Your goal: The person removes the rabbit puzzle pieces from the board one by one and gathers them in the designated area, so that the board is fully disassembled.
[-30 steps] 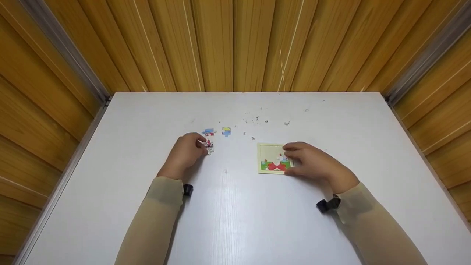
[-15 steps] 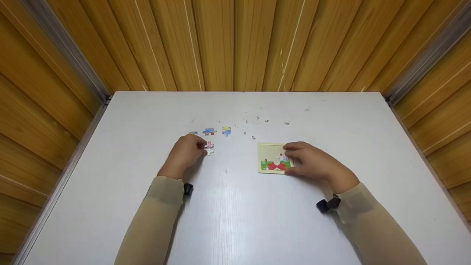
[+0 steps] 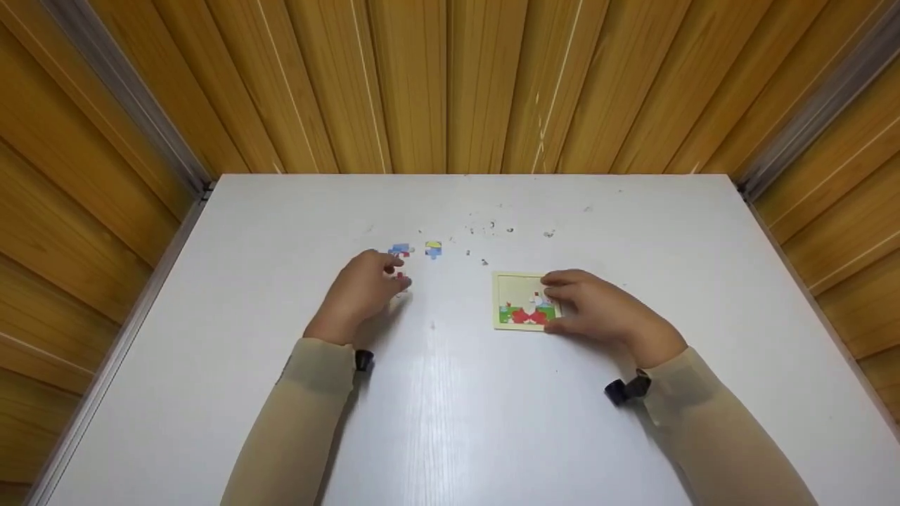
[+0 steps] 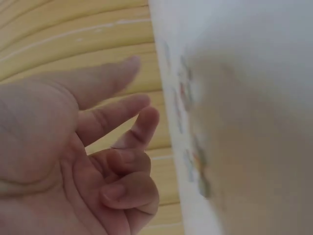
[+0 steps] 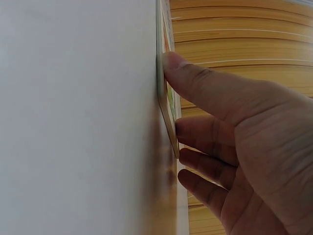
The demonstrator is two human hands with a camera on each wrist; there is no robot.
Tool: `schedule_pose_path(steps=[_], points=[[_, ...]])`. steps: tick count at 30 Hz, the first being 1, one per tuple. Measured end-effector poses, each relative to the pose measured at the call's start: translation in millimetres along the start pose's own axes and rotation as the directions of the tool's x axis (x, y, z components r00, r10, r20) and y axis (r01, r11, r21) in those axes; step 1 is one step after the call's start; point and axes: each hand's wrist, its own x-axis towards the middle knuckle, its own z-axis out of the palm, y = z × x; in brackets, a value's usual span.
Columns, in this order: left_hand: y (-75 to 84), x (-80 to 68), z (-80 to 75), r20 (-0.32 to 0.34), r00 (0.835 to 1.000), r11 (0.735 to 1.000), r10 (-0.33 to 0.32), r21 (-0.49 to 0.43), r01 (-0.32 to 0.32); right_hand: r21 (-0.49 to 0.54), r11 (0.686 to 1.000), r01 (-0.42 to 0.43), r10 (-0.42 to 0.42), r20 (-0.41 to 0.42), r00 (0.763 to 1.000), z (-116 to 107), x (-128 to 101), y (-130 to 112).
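In the head view my left hand hovers just over a red-and-white jigsaw piece, which it partly hides. Thumb and fingers stand apart with nothing between them, as the left wrist view also shows. Beyond lie a blue-and-red piece and a yellow-and-blue piece. My right hand holds the right side of a pale-framed jigsaw board, thumb at its near edge, fingers at its far side. Fitted pieces with red, green and white cover the board's lower part; the right portion is hidden.
The white table carries dark specks and scuffs past the board. A yellow wood-plank wall rises behind its far edge, and more planks flank both sides. Each wrist wears a small black camera.
My left hand's fingers have spread apart and shifted slightly right, now covering more of the nearest piece. The yellowish piece left of the blue-and-red one is now hidden. My right hand stays on the board.
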Motion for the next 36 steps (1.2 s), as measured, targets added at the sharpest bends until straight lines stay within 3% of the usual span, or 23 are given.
schedule_pose_path(steps=[8, 17, 26, 32, 36], points=[[40.5, -6.6, 10.4, 0.024, 0.983, 0.983, 0.181, 0.013, -0.182, -0.009, 1.000, -0.002, 0.002, -0.006, 1.000, 2.6, 3.4, 4.9], [88.8, -1.1, 39.9, 0.079, 0.954, 0.957, 0.288, 0.007, -0.289, 0.016, 1.000, -0.021, 0.021, -0.002, 1.000, 4.6, 7.3, 6.7], [121.0, 13.4, 78.6, 0.160, 0.930, 0.941, 0.331, 0.020, -0.338, -0.004, 1.000, 0.014, -0.014, -0.020, 1.000, 3.1, 9.7, 3.2], [127.0, 22.4, 106.5, 0.184, 0.939, 0.949, 0.290, 0.070, -0.307, -0.004, 0.999, 0.037, -0.037, -0.035, 0.999, 2.8, 10.0, 1.5], [126.6, 24.1, 121.4, 0.182, 0.939, 0.939, 0.291, 0.136, -0.317, 0.000, 0.999, 0.042, -0.042, -0.047, 0.998, 2.6, 8.6, 2.7]])
